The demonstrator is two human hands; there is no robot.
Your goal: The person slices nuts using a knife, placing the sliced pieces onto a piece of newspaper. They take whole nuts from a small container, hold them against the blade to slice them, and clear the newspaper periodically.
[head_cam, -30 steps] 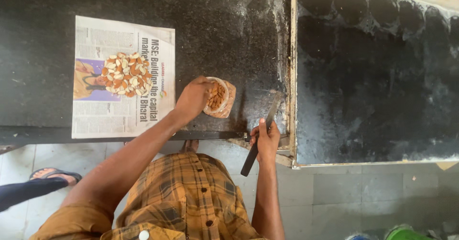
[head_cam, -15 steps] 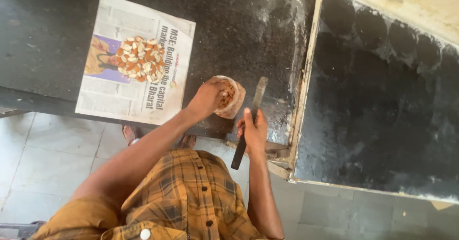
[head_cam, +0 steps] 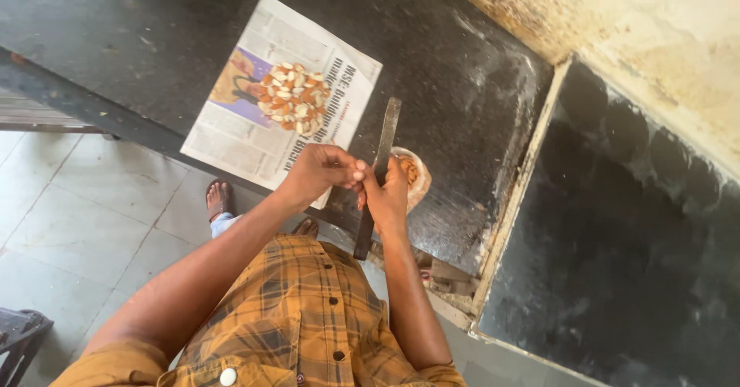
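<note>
Left hand [head_cam: 320, 173]: closed at the fingertips, thumb and fingers pinched together on a small pale piece; what the piece is, too small to tell.
Right hand [head_cam: 388, 196]: wrapped around the middle of the long dark blade, fingers closed on it.
Long dark blade [head_cam: 378, 177]: flat, narrow, dull dark metal; held nearly upright in the view, upper end over the countertop, lower end reaching down in front of the shirt.
Meeting point: the two hands touch just beside the blade, above the front edge of the countertop.
Small bowl [head_cam: 412, 177]: round, pale rim, brownish pieces inside; on the countertop, partly hidden behind the right hand.
Newspaper sheet [head_cam: 254, 125]: spread flat on the countertop to the left of the hands, printed side up, lying at a slant.
Heap of nuts [head_cam: 291, 96]: brown and cream pieces piled at the middle of the newspaper sheet, apart from both hands.
Countertop [head_cam: 154, 40]: black speckled stone, dusty grey smears towards its right end.
Sunken section [head_cam: 617, 240]: dark recessed slab to the right, set off by a pale raised strip.
Wall [head_cam: 617, 25]: pale, stained yellowish, at upper right.
Floor [head_cam: 69, 233]: light grey tiles; a foot in a sandal [head_cam: 220, 200] beneath the counter edge.
Shirt [head_cam: 301, 318]: mustard-and-brown check, buttoned.
</note>
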